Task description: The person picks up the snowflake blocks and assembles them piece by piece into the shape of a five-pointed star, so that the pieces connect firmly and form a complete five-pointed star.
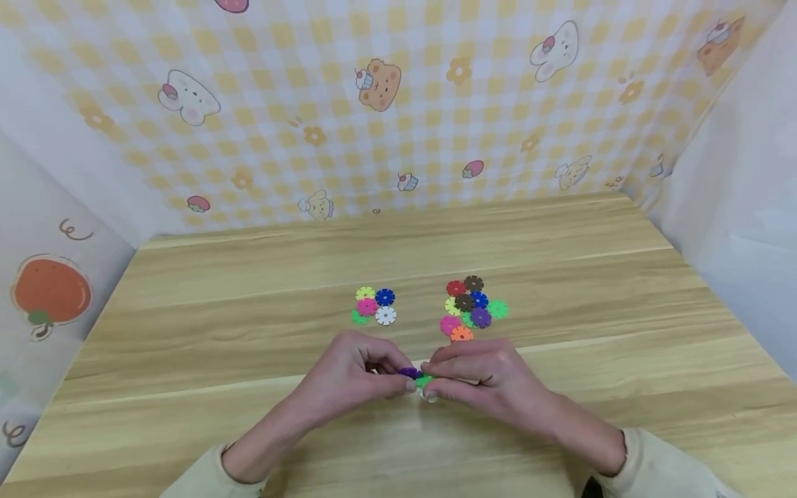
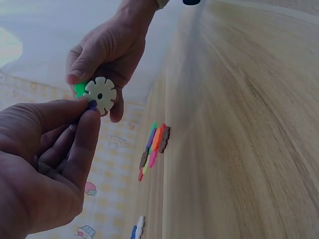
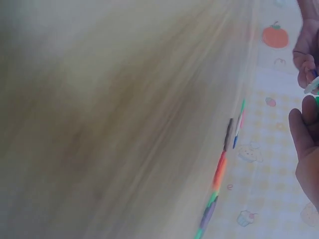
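Left hand: your left hand (image 1: 349,373) is pinching a small purple, notched, round plastic disc (image 1: 409,372), with hardly any gap showing between thumb and forefinger.

Right hand: your right hand (image 1: 507,384) is pinching a bright green, notched plastic disc (image 1: 424,381), the thumb lying on one side and the fingers on the other, nearly closed.

White disc: a white, flat, notched plastic disc with a centre hole (image 2: 108,92) is sitting between your two hands, overlapping the green one in the left wrist view and meeting the purple one at its lower edge.

Work position: you are holding the three pieces over the near part of the wood-grain tabletop (image 1: 218,311), in front of the loose discs.

Slot contact: your fingertips are covering the meeting edges, so whether any notch is fully seated is not clear.

Slot alignment: you appear to be fitting notch to notch; crossing the discs squarely, slot facing slot, should serve best.

Pressure: pushing straight along the slots, without twisting, is likely protecting the thin teeth from bending.

Finger placement: gripping by the outer rim, clear of the working notch, should be leaving the joint free.

Left group: a cluster of yellow, blue, pink, white and green discs (image 1: 367,306) is lying beyond your left hand.

Right group: a larger, overlapping multicoloured cluster (image 1: 464,303) is lying just beyond your right hand.
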